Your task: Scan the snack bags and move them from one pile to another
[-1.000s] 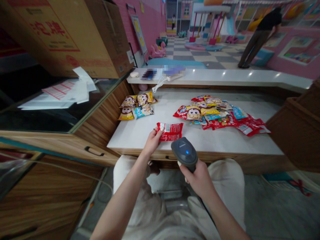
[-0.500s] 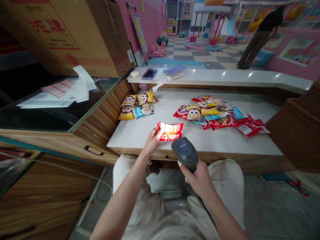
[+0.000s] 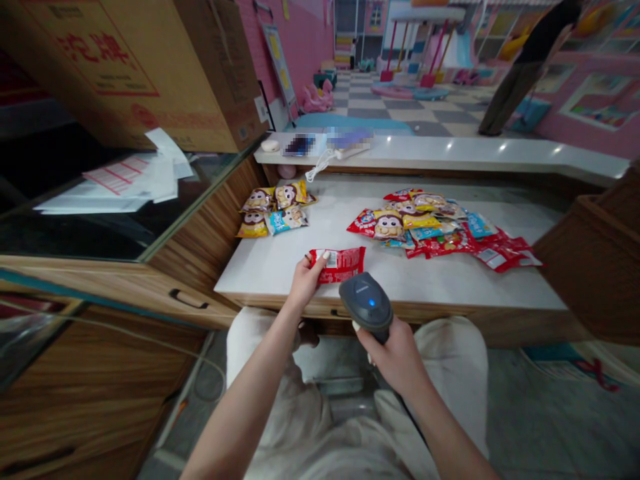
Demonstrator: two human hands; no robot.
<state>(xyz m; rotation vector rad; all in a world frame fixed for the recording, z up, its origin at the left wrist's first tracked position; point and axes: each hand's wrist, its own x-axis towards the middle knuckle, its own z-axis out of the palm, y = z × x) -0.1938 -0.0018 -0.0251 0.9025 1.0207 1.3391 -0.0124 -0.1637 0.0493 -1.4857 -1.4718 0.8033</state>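
Note:
My left hand (image 3: pixel 304 280) pinches the left end of a red snack packet (image 3: pixel 341 264) just above the white counter (image 3: pixel 280 263). My right hand (image 3: pixel 395 357) is wrapped round the handle of a dark grey barcode scanner (image 3: pixel 366 302), whose blue light is lit; its head points at the packet from just below it. A small group of monkey-print snack bags (image 3: pixel 275 211) lies at the counter's left. A larger heap of red, yellow and blue snack packets (image 3: pixel 440 227) lies at the right.
A big cardboard box (image 3: pixel 135 67) and loose papers (image 3: pixel 125 181) sit on the glass-topped cabinet at left. A wooden unit (image 3: pixel 595 260) flanks the counter's right. A raised white ledge (image 3: pixel 450 153) runs behind. A person (image 3: pixel 525 60) stands far back in the play area.
The scanner's beam lit the red packet brightly half a second ago and is off the packet now. The scanner's blue light is on again. Both hands have barely shifted.

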